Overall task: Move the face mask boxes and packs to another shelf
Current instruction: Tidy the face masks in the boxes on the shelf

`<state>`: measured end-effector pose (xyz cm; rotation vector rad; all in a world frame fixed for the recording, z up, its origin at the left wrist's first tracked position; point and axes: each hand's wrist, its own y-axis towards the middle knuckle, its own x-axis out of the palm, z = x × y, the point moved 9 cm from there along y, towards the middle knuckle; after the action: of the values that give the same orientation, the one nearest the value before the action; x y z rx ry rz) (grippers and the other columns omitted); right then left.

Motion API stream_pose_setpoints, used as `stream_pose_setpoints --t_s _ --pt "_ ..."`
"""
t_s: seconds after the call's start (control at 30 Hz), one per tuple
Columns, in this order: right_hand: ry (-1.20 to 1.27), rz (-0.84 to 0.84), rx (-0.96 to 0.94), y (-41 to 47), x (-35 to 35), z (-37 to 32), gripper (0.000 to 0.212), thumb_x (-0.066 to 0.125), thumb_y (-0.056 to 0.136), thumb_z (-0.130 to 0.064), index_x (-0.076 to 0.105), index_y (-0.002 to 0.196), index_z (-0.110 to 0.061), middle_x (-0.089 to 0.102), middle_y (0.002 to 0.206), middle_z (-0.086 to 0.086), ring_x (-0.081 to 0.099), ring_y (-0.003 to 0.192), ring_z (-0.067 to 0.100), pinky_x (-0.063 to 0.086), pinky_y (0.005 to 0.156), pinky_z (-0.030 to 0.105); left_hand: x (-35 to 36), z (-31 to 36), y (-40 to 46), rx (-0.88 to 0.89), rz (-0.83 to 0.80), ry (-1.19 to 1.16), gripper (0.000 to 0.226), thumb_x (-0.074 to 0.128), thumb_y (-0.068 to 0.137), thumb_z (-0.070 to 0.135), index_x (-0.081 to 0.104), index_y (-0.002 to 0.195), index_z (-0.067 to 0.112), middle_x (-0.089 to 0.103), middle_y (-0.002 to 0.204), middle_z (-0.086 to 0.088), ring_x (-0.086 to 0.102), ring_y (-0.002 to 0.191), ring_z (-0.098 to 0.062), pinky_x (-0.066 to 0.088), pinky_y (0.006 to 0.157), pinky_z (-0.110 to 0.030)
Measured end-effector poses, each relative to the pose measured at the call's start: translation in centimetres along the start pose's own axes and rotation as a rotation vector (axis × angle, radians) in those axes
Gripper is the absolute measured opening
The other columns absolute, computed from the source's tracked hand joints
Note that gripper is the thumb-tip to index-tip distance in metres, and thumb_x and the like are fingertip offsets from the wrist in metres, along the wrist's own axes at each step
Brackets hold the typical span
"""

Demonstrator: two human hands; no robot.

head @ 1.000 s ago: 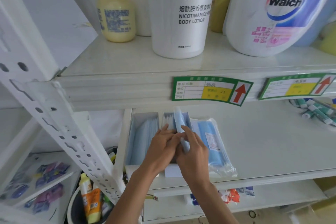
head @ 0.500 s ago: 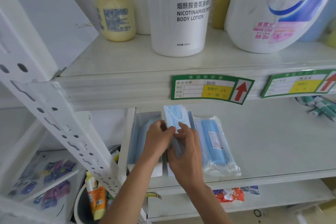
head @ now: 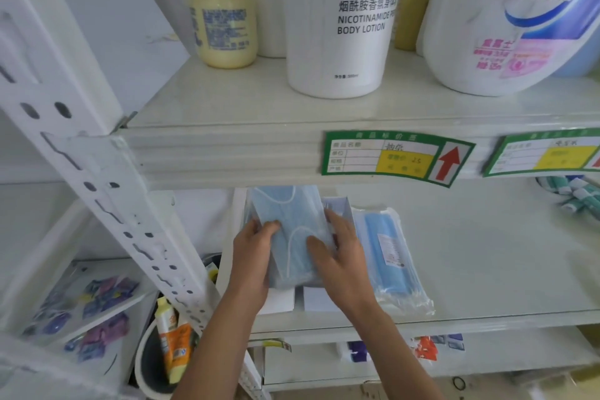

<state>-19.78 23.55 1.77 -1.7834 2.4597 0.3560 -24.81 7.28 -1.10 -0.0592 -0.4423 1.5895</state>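
A clear pack of blue face masks (head: 293, 230) lies flat over two white open mask boxes (head: 337, 208) at the left end of the middle shelf (head: 487, 263). My left hand (head: 251, 256) grips the pack's left edge and my right hand (head: 337, 256) presses on its right side, thumb on top. The boxes are mostly hidden under the pack; only their white front flaps (head: 319, 299) show. A second sealed pack of blue masks (head: 393, 260) lies on the shelf just right of the boxes, untouched.
The upper shelf holds a yellow bottle (head: 224, 19), a white body lotion bottle (head: 341, 19) and a Walch jug (head: 513, 16). Green price tags (head: 393, 156) hang on its front edge. Small tubes (head: 574, 195) lie far right. A perforated white upright (head: 107, 191) stands at left, a bucket (head: 152, 364) below.
The pack that my hands held upright on edge between the boxes has been turned flat and now lies across the box tops, shifted slightly left.
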Motion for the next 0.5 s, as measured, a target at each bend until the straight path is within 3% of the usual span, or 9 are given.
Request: stream_pose_setpoints --t_s 0.1,0.17,0.23,0.3,0.37,0.43,0.5 --pt "0.014 -0.050 0.007 -0.2 2.4 -0.5 0.045 0.057 0.094 -0.014 0.051 0.138 -0.022 0.053 0.129 -0.005 0.057 0.108 -0.002 0.053 0.081 0.012 -0.8 0.8 -0.8 0.055 0.023 0.094 0.036 0.077 0.079 0.021 0.067 0.113 0.026 0.077 0.103 -0.003 0.075 0.093 -0.025 0.062 0.079 -0.050" --pt "-0.002 -0.128 0.010 -0.5 4.1 -0.7 0.041 0.052 0.093 -0.013 0.053 0.130 -0.028 0.051 0.125 -0.009 0.056 0.103 -0.006 0.050 0.076 0.008 -2.0 1.9 -1.2 0.126 0.074 0.207 0.031 0.074 0.084 0.014 0.063 0.110 0.028 0.075 0.098 0.002 0.074 0.088 -0.020 0.062 0.069 -0.037" --pt "-0.060 -0.203 -0.024 -1.0 5.3 -1.0 0.033 0.048 0.092 -0.014 0.055 0.119 -0.032 0.050 0.117 -0.012 0.055 0.097 -0.005 0.046 0.073 0.006 -2.8 3.6 -2.0 0.238 0.129 0.444 0.024 0.068 0.089 0.015 0.055 0.106 0.025 0.070 0.093 0.005 0.070 0.082 -0.016 0.053 0.059 -0.025" --pt "-0.183 -0.202 -0.120 -1.4 5.9 -1.3 0.024 0.049 0.093 -0.014 0.054 0.112 -0.027 0.050 0.110 -0.012 0.054 0.094 0.000 0.044 0.074 0.006 -2.2 5.5 -3.7 0.399 0.217 0.814 0.024 0.060 0.095 0.018 0.045 0.113 0.022 0.066 0.094 0.003 0.066 0.079 -0.016 0.046 0.057 -0.026" --pt "-0.278 -0.191 -0.191 -1.8 6.3 -1.5 0.022 0.052 0.095 -0.011 0.055 0.112 -0.024 0.052 0.110 -0.011 0.054 0.097 0.003 0.044 0.076 0.008 -0.7 7.2 -5.8 0.569 0.331 1.073 0.032 0.057 0.097 0.018 0.041 0.124 0.019 0.064 0.101 -0.003 0.067 0.082 -0.026 0.042 0.059 -0.032" --pt "-0.418 -0.231 -0.267 -2.3 7.2 -1.6 0.022 0.052 0.095 -0.008 0.057 0.111 -0.021 0.056 0.113 -0.009 0.054 0.101 0.006 0.046 0.082 0.014 0.2 8.3 -6.9 0.631 0.381 1.171 0.038 0.059 0.096 0.016 0.039 0.128 0.016 0.062 0.108 -0.008 0.069 0.089 -0.035 0.046 0.061 -0.038" --pt "-0.646 -0.284 -0.387 -3.0 8.2 -1.6 0.024 0.046 0.095 -0.011 0.061 0.113 -0.017 0.062 0.117 -0.004 0.053 0.110 0.014 0.045 0.094 0.025 0.1 8.8 -6.5 0.584 0.376 1.247 0.038 0.059 0.095 0.013 0.036 0.125 0.015 0.058 0.107 -0.008 0.068 0.089 -0.038 0.052 0.063 -0.045"
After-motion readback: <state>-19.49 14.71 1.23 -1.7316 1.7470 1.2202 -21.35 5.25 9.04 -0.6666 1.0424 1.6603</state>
